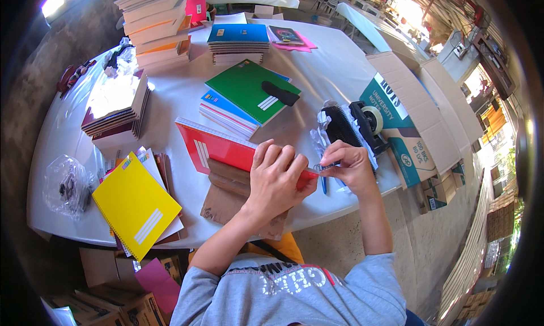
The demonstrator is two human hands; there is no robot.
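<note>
While the left hand (275,181) lies curled over the near corner of the red notebook (218,147), fingers bent and pressing it onto a brown card piece (229,195) at the table (334,71) edge, the right hand (348,167) sits just right of it, thumb and forefinger pinched shut on a small clear strip, prob. tape; too small to be sure. Strip hangs between the two hands, touching or nearly touching the notebook's right corner.

Judgement: step looks like fixing that strip to the cover corner. To do it well, keep L hand flat so cover doesn't slide, lay strip down from one end, smooth w/ thumb, avoid wrinkles.

Beyond R hand: black tape dispenser (365,122) and crumpled clear wrap (323,136); blue pen (324,184) just under the wrist. Beyond L hand: green notebook (243,90) on blue ones w/ a black object on top. Far left of L hand: yellow notebook (136,204), overhanging the edge.
</note>
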